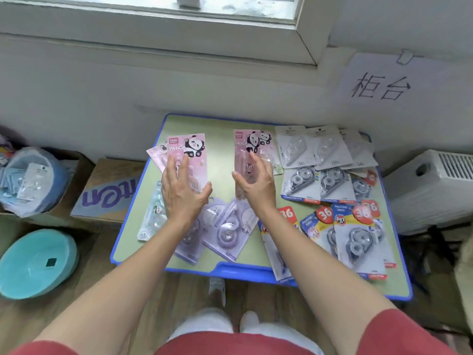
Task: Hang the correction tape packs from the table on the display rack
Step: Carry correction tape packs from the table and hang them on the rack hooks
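White wall (76, 93), window sill (153, 47), wooden floor (179, 290)

Teal basin (35, 262), cardboard box (107, 190), wall sign (389, 83), white heater (435, 190)

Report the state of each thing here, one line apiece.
left hand, fingers straight over the fanned pink packs; grip unclear
right hand, spread over the right pink pack; grip unclear
grey packs, flat on the table, overlapping
purple packs, flat, overlapping
36 packs, flat, one lying over the table's near rim
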Demonstrator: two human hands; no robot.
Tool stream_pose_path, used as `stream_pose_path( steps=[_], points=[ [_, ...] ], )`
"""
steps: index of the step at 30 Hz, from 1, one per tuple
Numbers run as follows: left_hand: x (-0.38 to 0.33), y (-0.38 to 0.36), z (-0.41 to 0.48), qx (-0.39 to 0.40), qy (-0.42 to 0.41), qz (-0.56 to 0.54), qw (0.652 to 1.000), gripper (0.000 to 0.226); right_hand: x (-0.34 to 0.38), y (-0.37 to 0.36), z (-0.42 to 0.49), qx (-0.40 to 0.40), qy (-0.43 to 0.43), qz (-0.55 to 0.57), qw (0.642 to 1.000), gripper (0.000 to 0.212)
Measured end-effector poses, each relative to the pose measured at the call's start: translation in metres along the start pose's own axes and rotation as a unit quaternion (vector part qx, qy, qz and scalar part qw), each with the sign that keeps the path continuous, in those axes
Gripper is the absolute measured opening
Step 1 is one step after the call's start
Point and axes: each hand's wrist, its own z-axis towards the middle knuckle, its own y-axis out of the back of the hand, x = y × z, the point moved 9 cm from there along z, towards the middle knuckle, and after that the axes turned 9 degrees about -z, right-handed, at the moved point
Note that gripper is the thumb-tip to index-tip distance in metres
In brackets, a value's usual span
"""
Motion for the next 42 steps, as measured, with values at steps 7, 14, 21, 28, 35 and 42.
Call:
stream_pose_path(
  steps=[7,14,21,28,35,42],
  points=[
    [-0.024,-0.016,-0.063,0.059,-0.034,0.015,0.998,0.082,-0.032,0.045,-0.061,-0.036,-0.027,-0.061,0.997,0.066],
    [-0.052,-0.033,-0.092,0.123,-0.105,-0.007,0.987,0.080,-0.057,0.091,-0.123,-0.113,-0.082,-0.103,0.985,0.061],
    [-0.068,-0.041,-0.138,0.212,-0.202,-0.041,0.955,0.080,-0.077,0.112,-0.218,-0.221,-0.179,-0.107,0.953,0.053],
    [-0.093,-0.051,-0.221,0.306,-0.315,-0.073,0.895,0.078,-0.103,0.125,-0.345,-0.310,-0.306,-0.104,0.894,0.049],
    [-0.130,-0.063,-0.338,0.398,-0.417,-0.088,0.813,0.079,-0.128,0.149,-0.486,-0.410,-0.395,-0.080,0.818,0.052],
    [-0.160,-0.050,-0.506,0.474,-0.511,-0.099,0.710,0.080,-0.145,0.164,-0.668,-0.489,-0.475,-0.051,0.730,0.053]
  ],
)
